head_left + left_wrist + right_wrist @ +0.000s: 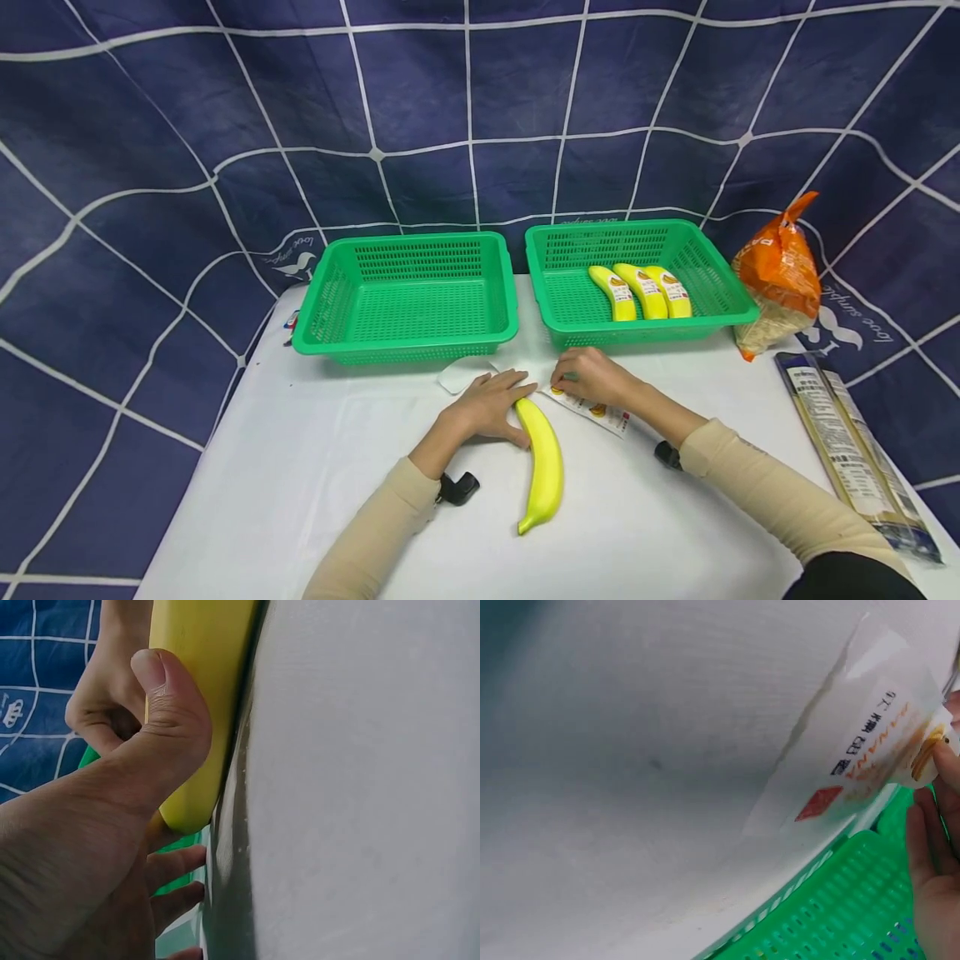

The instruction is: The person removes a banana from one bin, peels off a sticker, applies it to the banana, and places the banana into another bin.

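A yellow banana [547, 467] lies lengthwise on the white table in the head view. My left hand [491, 408] is at its upper end, thumb against its side and index finger by the end. In the left wrist view the thumb lies across the banana [202, 727] while the other fingers reach out straight and spread. My right hand [596, 379] pinches the end of a printed label strip [588, 408] just right of the banana. On the strip [855, 750] in the right wrist view are banana pictures, lettering and a red diamond; one sticker lifts at the fingertips.
A green basket [405, 343] stands at the back left. Another green basket [652, 327] beside it holds three labelled bananas [645, 292]. White paper [461, 372] lies near the left fingers. An orange bag [780, 275] and flat packages [847, 442] are at the right edge.
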Available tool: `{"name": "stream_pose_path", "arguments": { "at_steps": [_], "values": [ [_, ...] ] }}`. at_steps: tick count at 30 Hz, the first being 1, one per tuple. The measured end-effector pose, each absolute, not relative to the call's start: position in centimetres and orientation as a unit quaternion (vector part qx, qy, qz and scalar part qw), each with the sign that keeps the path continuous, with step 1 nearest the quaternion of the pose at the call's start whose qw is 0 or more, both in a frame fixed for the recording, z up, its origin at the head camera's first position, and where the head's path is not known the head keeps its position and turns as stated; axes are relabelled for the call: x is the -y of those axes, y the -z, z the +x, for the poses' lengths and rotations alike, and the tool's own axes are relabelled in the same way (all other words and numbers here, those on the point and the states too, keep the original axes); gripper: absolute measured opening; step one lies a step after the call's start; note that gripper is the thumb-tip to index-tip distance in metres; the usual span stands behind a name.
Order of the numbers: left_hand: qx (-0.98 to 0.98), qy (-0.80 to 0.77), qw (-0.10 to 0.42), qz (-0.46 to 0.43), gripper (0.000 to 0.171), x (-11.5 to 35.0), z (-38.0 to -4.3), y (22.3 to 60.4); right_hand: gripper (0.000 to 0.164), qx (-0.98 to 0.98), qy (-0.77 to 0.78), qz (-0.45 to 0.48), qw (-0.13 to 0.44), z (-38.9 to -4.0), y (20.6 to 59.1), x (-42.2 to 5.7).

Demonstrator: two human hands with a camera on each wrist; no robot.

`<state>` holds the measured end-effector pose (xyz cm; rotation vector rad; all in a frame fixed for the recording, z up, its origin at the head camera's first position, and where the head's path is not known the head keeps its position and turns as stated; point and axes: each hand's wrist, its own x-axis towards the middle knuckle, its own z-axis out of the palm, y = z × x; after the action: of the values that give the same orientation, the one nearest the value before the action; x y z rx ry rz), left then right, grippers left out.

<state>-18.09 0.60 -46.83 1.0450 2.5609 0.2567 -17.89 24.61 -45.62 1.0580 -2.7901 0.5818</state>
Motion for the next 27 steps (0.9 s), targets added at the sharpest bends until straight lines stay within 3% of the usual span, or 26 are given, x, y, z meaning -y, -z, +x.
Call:
{"name": "stream_pose_path", "arguments": {
  "at_steps": [6, 10, 27],
  "values": [
    [-0.907, -0.091, 0.181, 0.370, 0.096, -0.6, -17.9, 46.8, 0.007, 0.920, -0.257, 0.295, 0.008, -17.5, 45.2, -25.3],
    [-0.908, -0.085, 0.179, 0.370, 0.095, -0.6, -17.9, 46.7, 0.008, 0.918, -0.294, 0.265, 0.009, -17.1, 44.5, -25.8],
    [-0.919, -0.089, 0.163, 0.347, 0.107, -0.4, -17.8, 47.0, 0.010, 0.907, -0.326, 0.227, 0.141, -13.9, 41.0, -27.9]
  ]
}}
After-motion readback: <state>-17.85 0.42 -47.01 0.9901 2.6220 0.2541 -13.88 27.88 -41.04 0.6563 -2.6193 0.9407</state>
